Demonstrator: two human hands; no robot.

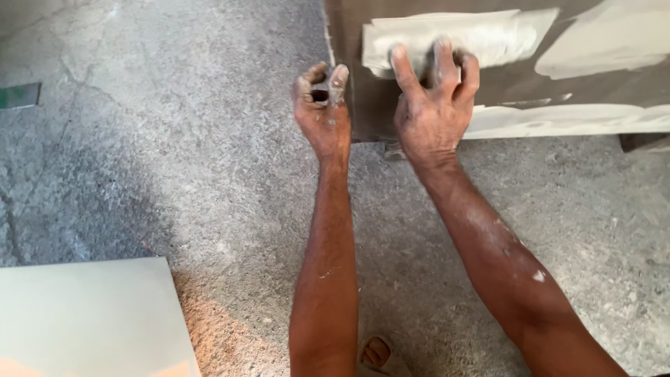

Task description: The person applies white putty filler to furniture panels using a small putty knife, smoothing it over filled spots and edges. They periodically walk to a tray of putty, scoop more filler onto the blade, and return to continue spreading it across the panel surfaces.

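Observation:
A dark brown board (502,87) lies flat on the grey concrete floor at the top right, with patches of white putty (481,35) spread across it. My right hand (433,105) rests on the board with fingers spread, pressing into the white putty near its left end. My left hand (322,105) hovers at the board's left edge, fingers curled loosely, dusty, holding nothing that I can see. Both forearms reach up from the bottom of the view.
A pale cream panel (91,321) lies at the bottom left. Rough cracked concrete floor (174,139) fills the rest. A foot in a sandal (377,356) shows between my arms at the bottom edge. A greenish strip (17,95) sits at the far left.

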